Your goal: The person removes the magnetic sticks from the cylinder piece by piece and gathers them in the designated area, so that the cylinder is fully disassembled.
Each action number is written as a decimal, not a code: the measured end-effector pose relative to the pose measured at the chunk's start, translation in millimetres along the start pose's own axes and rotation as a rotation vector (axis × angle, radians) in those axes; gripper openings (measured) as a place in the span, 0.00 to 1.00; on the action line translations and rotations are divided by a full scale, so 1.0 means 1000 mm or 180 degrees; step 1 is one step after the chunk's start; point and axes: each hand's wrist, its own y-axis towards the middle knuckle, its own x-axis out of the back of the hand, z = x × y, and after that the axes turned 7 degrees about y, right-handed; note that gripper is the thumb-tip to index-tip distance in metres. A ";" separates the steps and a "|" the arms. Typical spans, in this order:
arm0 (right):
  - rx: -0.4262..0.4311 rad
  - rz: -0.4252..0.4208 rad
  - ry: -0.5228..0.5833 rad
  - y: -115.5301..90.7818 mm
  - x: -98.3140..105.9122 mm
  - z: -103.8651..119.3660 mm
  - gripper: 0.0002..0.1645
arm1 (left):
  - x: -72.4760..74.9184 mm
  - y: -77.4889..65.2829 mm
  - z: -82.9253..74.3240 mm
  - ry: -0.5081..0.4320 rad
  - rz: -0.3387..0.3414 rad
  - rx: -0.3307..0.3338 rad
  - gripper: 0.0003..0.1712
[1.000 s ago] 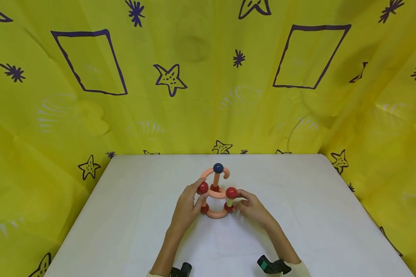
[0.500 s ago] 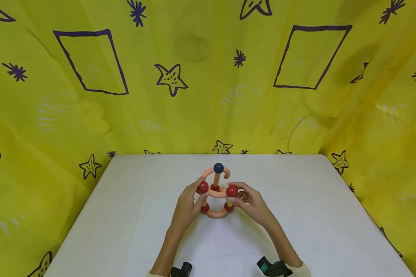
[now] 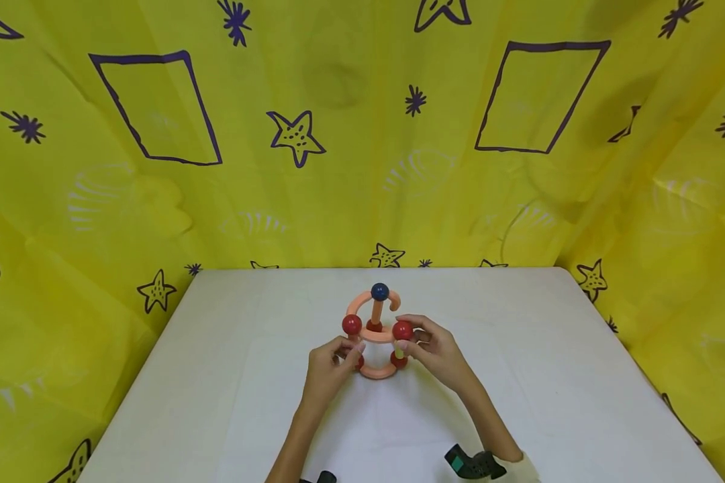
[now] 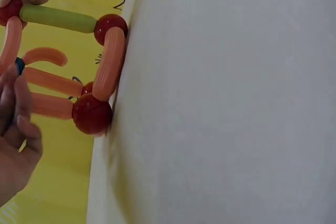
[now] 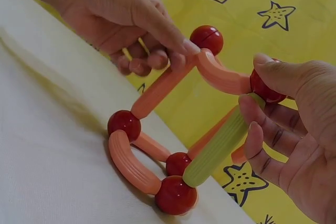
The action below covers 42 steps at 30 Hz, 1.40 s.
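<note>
A stick-and-ball building toy frame stands on the table. Its front ring, a curved orange rod, joins two red balls at the base. From these rise an orange rod on the left and a green rod on the right, each topped by a red ball. A blue ball caps the rear upright. My left hand pinches the left orange rod just under its top ball, thumb in front. With thumb and fingers my right hand holds the upper right red ball, fingertips beside the green rod.
The white table reaches back to a yellow curtain with drawn stars, which also hangs along both sides. At the upper rear, one curved orange rod ends free beside the blue ball. A dark wrist camera sits on the right sleeve.
My left hand has slid down from the upper left red ball to the rod below it. My right hand has risen from low by the green rod to the upper right red ball.
</note>
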 end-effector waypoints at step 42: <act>0.0089 0.0014 0.0136 -0.002 0.003 0.000 0.24 | -0.041 0.000 -0.033 -0.2375 0.0289 0.1610 0.18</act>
